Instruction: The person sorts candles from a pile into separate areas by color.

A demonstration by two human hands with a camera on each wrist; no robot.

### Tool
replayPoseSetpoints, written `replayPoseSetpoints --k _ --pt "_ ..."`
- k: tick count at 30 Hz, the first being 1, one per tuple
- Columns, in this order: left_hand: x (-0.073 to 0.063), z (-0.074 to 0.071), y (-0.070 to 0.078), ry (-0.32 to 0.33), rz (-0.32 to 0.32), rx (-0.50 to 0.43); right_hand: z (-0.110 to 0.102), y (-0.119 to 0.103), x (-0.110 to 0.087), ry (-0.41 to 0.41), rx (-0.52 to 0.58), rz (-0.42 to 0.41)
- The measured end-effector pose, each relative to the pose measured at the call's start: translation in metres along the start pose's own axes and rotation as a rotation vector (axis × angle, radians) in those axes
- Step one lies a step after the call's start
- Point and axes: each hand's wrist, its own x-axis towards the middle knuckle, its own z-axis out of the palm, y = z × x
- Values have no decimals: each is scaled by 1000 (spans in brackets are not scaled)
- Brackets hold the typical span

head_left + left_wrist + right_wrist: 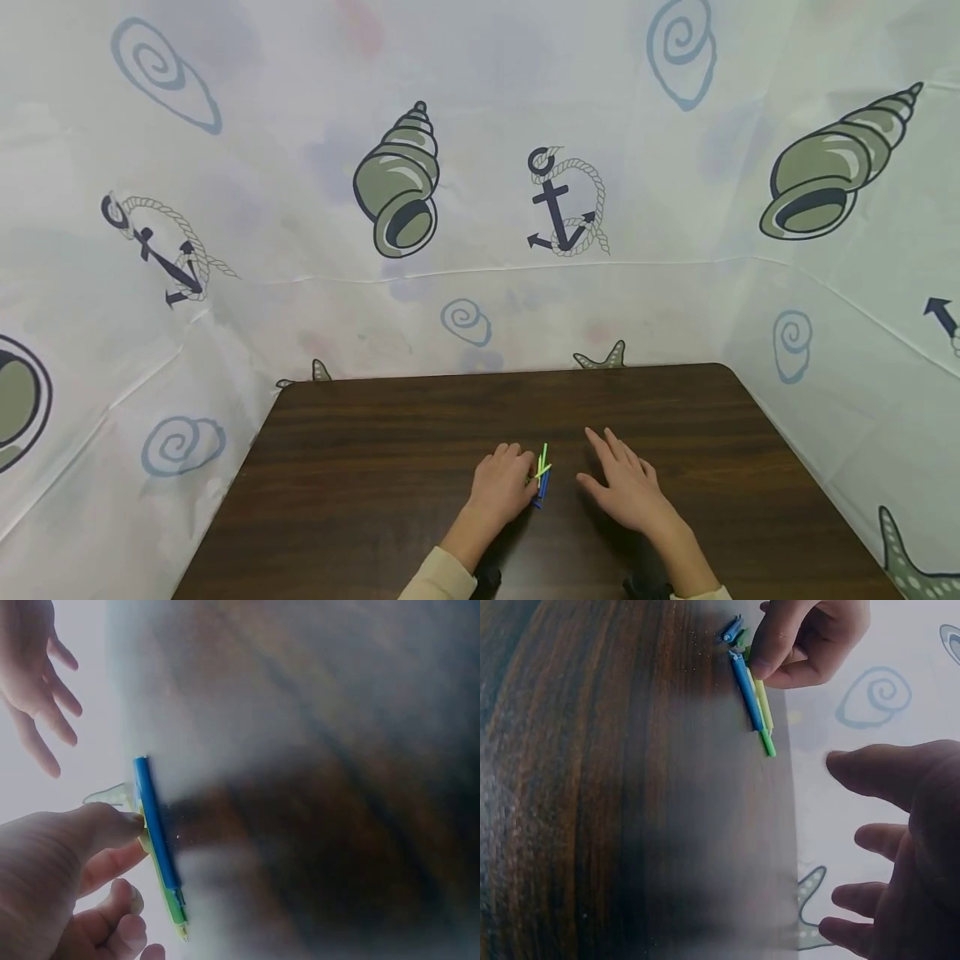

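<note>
Watching closely, I see the left hand (504, 483) pinching the coloured sticks (544, 483) between both hands, the right hand (628, 492) spread and holding nothing; gripping seems the present step, steadiness the next need.

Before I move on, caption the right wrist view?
Left hand pinching at small blue, green and yellow sticks; right hand empty, spread.
</note>
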Motion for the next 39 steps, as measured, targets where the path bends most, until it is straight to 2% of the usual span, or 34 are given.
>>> replayPoseSetpoints --k 10,21,29,33,36,39 --pt "3 -10 -7 17 -5 -89 3 2 -3 -17 -18 -7" --pt "13 -7 -26 60 -37 -61 4 1 -2 -60 -2 7" --pt "24 -4 -39 11 -83 -67 5 -3 -3 -79 3 10" --pt "27 0 -44 10 -109 -77 6 -4 -1 -83 16 10" --pt "29 0 -47 19 -120 -85 8 -5 5 -55 14 -11" --pt "30 -2 -48 12 -128 -92 10 -7 14 16 6 -58"
